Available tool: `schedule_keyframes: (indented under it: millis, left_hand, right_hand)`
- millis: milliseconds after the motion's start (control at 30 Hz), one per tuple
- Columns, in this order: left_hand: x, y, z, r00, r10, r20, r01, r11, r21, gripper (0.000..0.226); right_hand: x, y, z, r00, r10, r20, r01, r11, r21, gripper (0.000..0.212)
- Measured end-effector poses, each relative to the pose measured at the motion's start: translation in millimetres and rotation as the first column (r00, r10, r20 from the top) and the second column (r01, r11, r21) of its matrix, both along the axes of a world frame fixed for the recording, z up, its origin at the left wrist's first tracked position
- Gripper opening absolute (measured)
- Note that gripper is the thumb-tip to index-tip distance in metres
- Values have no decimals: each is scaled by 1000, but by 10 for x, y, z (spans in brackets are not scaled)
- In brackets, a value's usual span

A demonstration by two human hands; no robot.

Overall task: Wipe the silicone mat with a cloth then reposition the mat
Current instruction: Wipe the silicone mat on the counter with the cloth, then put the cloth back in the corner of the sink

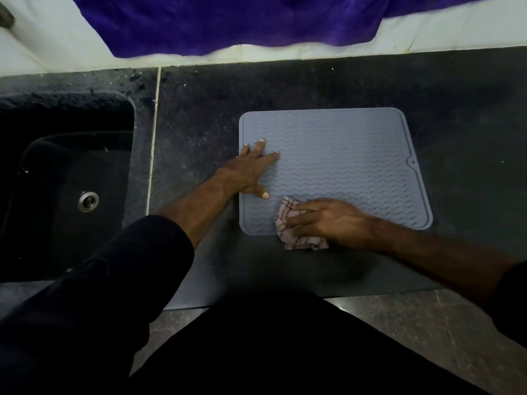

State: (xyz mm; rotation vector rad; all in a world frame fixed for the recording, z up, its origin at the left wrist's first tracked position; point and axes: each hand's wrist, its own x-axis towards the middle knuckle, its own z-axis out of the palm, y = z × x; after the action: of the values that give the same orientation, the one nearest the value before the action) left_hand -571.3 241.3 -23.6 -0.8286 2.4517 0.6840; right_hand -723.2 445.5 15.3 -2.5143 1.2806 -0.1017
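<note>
A grey-blue silicone mat (342, 166) with a wavy ribbed pattern lies flat on the dark stone counter (199, 124). My left hand (251, 172) presses on the mat's left edge with its fingers spread and straight. At the mat's near-left corner my right hand (328, 220) presses down on a crumpled white cloth with dark checks (299, 240). Its fingers lie over the cloth, and part of the cloth hangs off the mat's front edge onto the counter.
A black sink (65, 181) with a metal drain (88, 201) is set into the counter at the left. A purple fabric (242, 21) hangs over the white wall behind. The counter's front edge runs just before my body.
</note>
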Motion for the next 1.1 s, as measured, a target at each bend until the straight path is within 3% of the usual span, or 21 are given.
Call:
schedule_keyframes:
  millis: [100,233,367,467,567,733,933,1100]
  left_hand:
    - [6,2,2,1000,4,9,-4,1000,3,110]
    - [-9,46,-9,1000,18,24,-17,1000,-14,109]
    - [18,172,-48,1000,28,-9,-29,992,-121,103]
    - [112,302,-83,995,59,-84,-74,979,-191,97]
    - [277,418,-96,969,194,-153,-219,962,-165,89]
    - [665,487,16,880,425,-212,-465,863,-198,88]
    - [1325,496,204,754,585,-300,-656,699,-286,82]
    - [1981,405,364,647,690,-323,-762,569,-310,82]
  right_hand:
    - [-180,79,-41,998,60,-24,-62,995,-72,30]
    - [-165,50,-74,998,47,50,-45,998,-47,31]
    - [-211,60,-178,981,-166,99,151,978,142,43]
    - [-216,38,-190,949,-252,190,226,963,146,42]
    - [-232,-73,-147,901,-339,269,303,938,168,46]
    - [-102,-464,-146,853,-400,334,363,916,168,54]
    - [521,-1158,-125,847,-386,366,346,923,170,52]
    - [1187,-1667,-19,901,-297,316,274,955,115,57]
